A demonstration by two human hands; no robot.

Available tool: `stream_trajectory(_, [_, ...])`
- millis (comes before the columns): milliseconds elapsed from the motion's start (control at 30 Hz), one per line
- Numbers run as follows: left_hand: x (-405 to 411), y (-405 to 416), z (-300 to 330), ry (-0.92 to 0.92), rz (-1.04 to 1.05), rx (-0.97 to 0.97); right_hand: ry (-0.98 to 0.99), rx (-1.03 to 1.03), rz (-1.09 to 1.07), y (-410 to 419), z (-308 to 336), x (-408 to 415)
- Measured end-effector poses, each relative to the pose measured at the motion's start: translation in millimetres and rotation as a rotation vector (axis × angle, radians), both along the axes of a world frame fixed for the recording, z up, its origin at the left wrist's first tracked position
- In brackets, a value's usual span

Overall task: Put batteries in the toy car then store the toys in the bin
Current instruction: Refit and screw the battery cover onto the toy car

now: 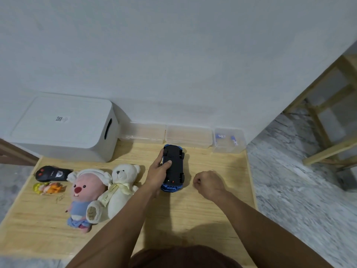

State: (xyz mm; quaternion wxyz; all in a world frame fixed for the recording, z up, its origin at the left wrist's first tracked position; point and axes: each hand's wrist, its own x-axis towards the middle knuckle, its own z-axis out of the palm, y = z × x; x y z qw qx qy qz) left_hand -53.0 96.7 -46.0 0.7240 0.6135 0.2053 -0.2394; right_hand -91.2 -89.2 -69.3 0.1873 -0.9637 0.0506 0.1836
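A blue toy car (174, 169) lies upside down in the middle of the wooden table (193, 215), its black underside facing up. My left hand (157, 171) grips the car's left side, thumb on the underside. My right hand (207, 183) rests just right of the car as a closed fist; whether anything is inside it is hidden. A small clear box (228, 141) at the back right holds blue-labelled batteries (233, 140). The white lidded bin (63, 128) stands at the back left with its lid on.
Two plush toys, a pink one (85, 196) and a white bear (119, 188), lie left of my left arm. A black remote (51, 173) and a small yellow-orange figure (48, 188) lie at the far left. Two clear boxes (166, 134) line the wall. A wooden stool (332, 117) stands right.
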Motion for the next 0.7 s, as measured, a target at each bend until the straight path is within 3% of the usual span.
stream_trajectory(167, [-0.4,-1.0,2.4,-0.001,-0.003,-0.017,0.011,-0.090,0.024,0.8,-6.6,-3.5])
stream_trajectory(300, [0.3,-0.6,3.4,-0.004,-0.019,-0.020,-0.039,0.156,-0.311,1.9,-0.9,8.4])
stream_trajectory(367, [0.7,-0.6,4.2,-0.006,-0.026,-0.020,-0.113,0.308,-0.376,5.7,8.3,19.4])
stream_trajectory(533, [0.6,-7.0,7.2,-0.023,-0.058,-0.016,-0.253,0.503,-0.338,19.2,33.2,39.1])
stream_trajectory(700, [-1.1,-10.3,12.2,-0.034,-0.077,-0.031,-0.255,0.379,-0.263,25.1,42.0,47.2])
